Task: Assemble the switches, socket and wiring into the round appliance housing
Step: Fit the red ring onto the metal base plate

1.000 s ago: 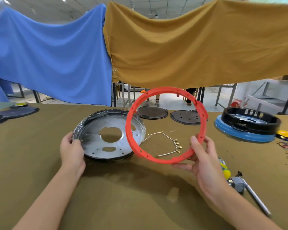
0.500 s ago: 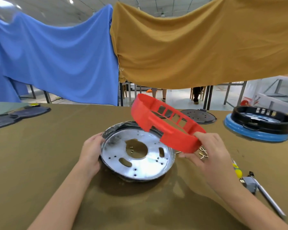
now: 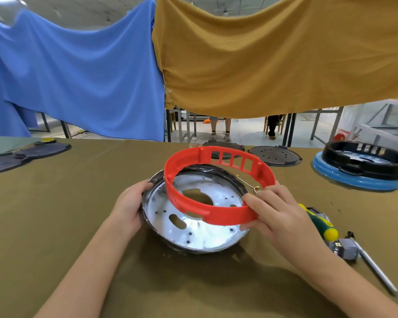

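Red plastic ring is held tilted above the metal base pan, which sits on the desk. Right hand fingers pinch the ring's near wall; left hand grips the pan rim. Ring judged light, stiff, somewhat flexible; best held at solid wall, away from the 4 slotted windows.

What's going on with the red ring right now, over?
Right hand grips red ring, held tilted over metal pan, not seated. Left hand holds pan's rim. Wire harness lies beside the pan, under the ring's far side.
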### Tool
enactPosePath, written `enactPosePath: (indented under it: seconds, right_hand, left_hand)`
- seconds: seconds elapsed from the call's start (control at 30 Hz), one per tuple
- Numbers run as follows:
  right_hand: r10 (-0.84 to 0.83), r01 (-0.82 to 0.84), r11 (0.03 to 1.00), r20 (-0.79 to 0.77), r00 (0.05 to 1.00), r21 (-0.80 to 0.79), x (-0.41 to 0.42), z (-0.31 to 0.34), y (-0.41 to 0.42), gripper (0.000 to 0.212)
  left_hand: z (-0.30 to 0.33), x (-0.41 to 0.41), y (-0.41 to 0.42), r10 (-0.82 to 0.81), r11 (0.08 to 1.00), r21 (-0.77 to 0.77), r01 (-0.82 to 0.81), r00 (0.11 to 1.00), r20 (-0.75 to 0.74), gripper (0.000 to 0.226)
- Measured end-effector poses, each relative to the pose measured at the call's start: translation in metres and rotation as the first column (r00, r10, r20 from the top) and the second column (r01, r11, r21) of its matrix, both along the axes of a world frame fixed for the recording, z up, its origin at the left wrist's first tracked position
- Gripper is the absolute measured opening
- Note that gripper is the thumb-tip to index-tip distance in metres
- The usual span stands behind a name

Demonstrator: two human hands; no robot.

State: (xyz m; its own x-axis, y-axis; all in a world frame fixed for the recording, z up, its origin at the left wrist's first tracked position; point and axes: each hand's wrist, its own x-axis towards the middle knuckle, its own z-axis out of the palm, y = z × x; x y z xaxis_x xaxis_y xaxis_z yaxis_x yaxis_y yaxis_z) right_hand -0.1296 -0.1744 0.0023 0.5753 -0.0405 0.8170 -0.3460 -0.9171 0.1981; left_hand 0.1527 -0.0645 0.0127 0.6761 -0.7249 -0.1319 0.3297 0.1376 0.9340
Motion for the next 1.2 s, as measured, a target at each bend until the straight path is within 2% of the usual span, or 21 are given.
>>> enactPosePath:
  seconds: [0.17,0.27,0.4,0.47,0.53,0.6,0.63,0.67,0.73,0.8,0.83,0.87,0.93,1.03,1.1,1.2]
  right_hand:
    - [0.003,-0.003,0.999,0.0,1.0,0.049,0.0,-0.003,0.001,0.034]
    - [0.014,-0.041,0.979,0.133,0.991,0.202,0.001,-0.007,0.002,0.041]
    - [-0.077,-0.11,0.875,0.36,0.93,0.471,0.0,-0.005,0.001,0.055]
    - [-0.116,-0.158,0.817,0.425,0.898,0.554,-0.002,-0.004,0.0,0.054]
    - [-0.136,-0.211,0.738,0.448,0.884,0.641,-0.003,-0.004,-0.001,0.052]
    - [-0.142,-0.256,0.669,0.458,0.877,0.698,-0.004,-0.006,-0.003,0.048]
    - [-0.14,-0.285,0.641,0.474,0.869,0.712,-0.005,-0.006,-0.003,0.045]
    - [-0.144,-0.318,0.618,0.502,0.853,0.718,-0.005,-0.006,-0.004,0.041]
    - [-0.176,-0.381,0.586,0.572,0.801,0.715,-0.007,-0.003,-0.004,0.04]
    - [-0.235,-0.398,0.569,0.606,0.76,0.719,-0.01,-0.003,-0.005,0.04]
    - [-0.258,-0.398,0.562,0.611,0.749,0.725,-0.011,-0.003,-0.005,0.038]
    - [-0.269,-0.403,0.554,0.615,0.741,0.728,-0.013,-0.003,-0.005,0.034]
    - [-0.262,-0.417,0.547,0.621,0.738,0.726,-0.016,-0.004,-0.005,0.029]
    - [-0.246,-0.411,0.548,0.61,0.753,0.728,-0.017,-0.002,-0.001,0.031]
    - [-0.223,-0.415,0.549,0.606,0.763,0.725,-0.016,-0.002,0.001,0.032]
    - [-0.153,-0.411,0.591,0.596,0.788,0.694,-0.015,-0.002,0.004,0.03]
  left_hand:
    - [0.003,-0.004,0.001,-0.023,0.999,-0.03,0.022,0.998,-0.055,0.024]
    - [0.008,-0.006,0.002,-0.006,0.998,-0.065,0.003,0.999,-0.037,0.025]
    - [0.02,0.006,0.01,0.205,0.96,-0.2,-0.196,0.978,0.029,0.027]
    - [0.026,0.008,0.015,0.386,0.895,-0.279,-0.347,0.917,0.099,0.035]
    - [0.034,0.007,0.02,0.523,0.823,-0.391,-0.411,0.818,0.24,0.039]
    - [0.044,0.006,0.024,0.58,0.791,-0.495,-0.359,0.695,0.424,0.039]
    - [0.05,0.004,0.025,0.59,0.795,-0.517,-0.318,0.603,0.536,0.039]
    - [0.056,0.0,0.026,0.587,0.807,-0.524,-0.273,0.473,0.657,0.038]
    - [0.062,-0.015,0.027,0.529,0.844,-0.512,-0.158,0.097,0.843,0.042]
    - [0.057,-0.035,0.027,0.414,0.899,-0.437,-0.039,-0.252,0.875,0.046]
    - [0.05,-0.044,0.029,0.363,0.92,-0.391,0.004,-0.381,0.85,0.041]
    - [0.041,-0.052,0.031,0.32,0.939,-0.342,0.041,-0.474,0.821,0.039]
    - [0.021,-0.061,0.038,0.26,0.965,-0.233,0.123,-0.596,0.76,0.038]
    - [-0.003,-0.071,0.044,0.247,0.966,-0.108,0.236,-0.703,0.667,0.032]
    - [-0.014,-0.078,0.044,0.231,0.96,-0.032,0.277,-0.728,0.646,0.031]
    - [-0.025,-0.085,0.042,0.183,0.948,0.055,0.312,-0.68,0.71,0.026]
